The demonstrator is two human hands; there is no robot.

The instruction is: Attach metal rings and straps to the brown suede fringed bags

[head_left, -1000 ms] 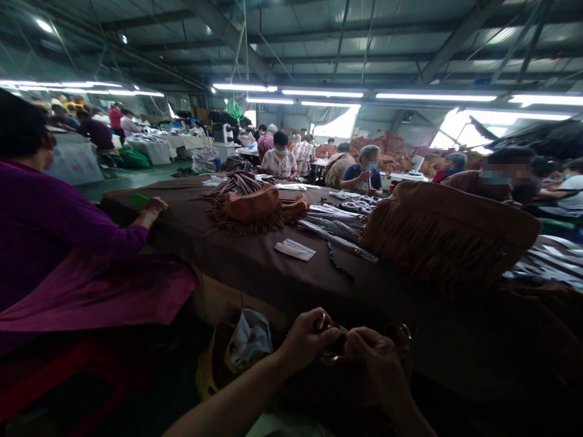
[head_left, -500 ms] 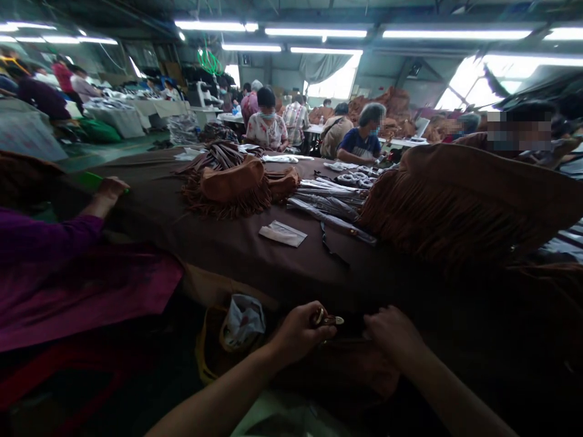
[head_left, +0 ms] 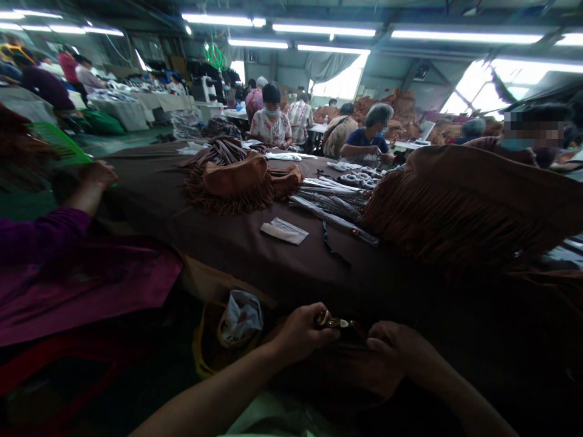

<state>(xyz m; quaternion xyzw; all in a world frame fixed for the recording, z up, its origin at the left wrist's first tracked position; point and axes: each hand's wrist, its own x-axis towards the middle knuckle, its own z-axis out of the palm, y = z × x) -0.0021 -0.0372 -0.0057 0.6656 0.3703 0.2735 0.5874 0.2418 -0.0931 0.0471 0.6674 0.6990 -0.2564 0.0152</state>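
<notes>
Low in the head view, my left hand (head_left: pixel 303 328) is closed on a small gold-coloured metal clasp (head_left: pixel 336 323), whose rounded end sits at the thumb while its other end points right. My right hand (head_left: pixel 394 343) is just across from it, fingers curled. A thin dark brown strip (head_left: pixel 359 331) seems to run between the clasp and the right fingers, though deep shadow hides exactly what they grip. Under both hands lies brown leather-like material (head_left: pixel 359 370), dim at its edges.
On the brown-covered table (head_left: pixel 228 243) lie a clear packet (head_left: pixel 285 231), a black strip (head_left: pixel 334 246), fringed brown pieces (head_left: pixel 237 179) and a large fringed bag (head_left: pixel 478 200). A yellow basket (head_left: pixel 200 346) stands below the edge. A co-worker's hand (head_left: pixel 98 175) holds a green basket (head_left: pixel 61 142) at left.
My right hand has moved slightly lower, and a strip now shows between it and the clasp. The clasp juts out further from my left hand. The co-worker's green basket is lifted and tilted.
</notes>
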